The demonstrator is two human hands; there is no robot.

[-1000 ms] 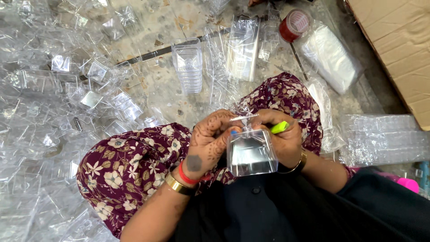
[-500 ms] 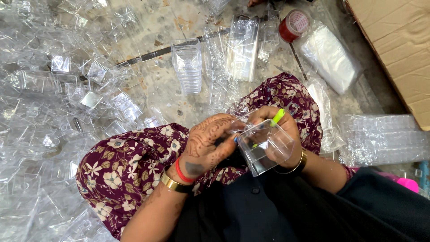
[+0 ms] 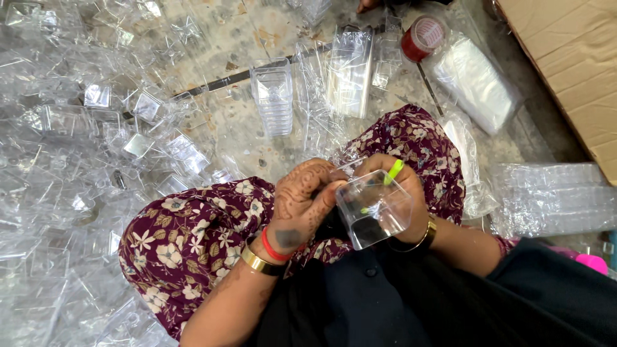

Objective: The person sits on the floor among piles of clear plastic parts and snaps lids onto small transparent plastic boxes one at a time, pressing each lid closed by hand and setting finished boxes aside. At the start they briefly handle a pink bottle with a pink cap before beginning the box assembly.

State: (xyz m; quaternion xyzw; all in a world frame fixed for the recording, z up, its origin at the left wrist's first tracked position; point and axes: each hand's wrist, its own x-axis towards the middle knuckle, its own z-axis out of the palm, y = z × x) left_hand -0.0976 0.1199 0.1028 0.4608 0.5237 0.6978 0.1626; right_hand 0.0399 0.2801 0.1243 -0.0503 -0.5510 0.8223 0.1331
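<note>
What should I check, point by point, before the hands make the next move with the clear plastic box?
1. Both hands on the clear plastic box: ok; left hand at its upper left corner, right hand behind it.
2. Box over the lap, off the floor: ok.
3. Box walls fully folded and locked: cannot tell, the plastic is transparent.
4. Green piece at the right-hand fingers: ok, in view.
5. Stack of clear trays on the floor ahead: ok, apart from the hands.
6. Red tape roll: ok, far side.

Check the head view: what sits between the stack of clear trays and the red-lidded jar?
In the head view, a long clear plastic pack lies between the tray stack and the red-lidded jar, among loose clear film.
</note>
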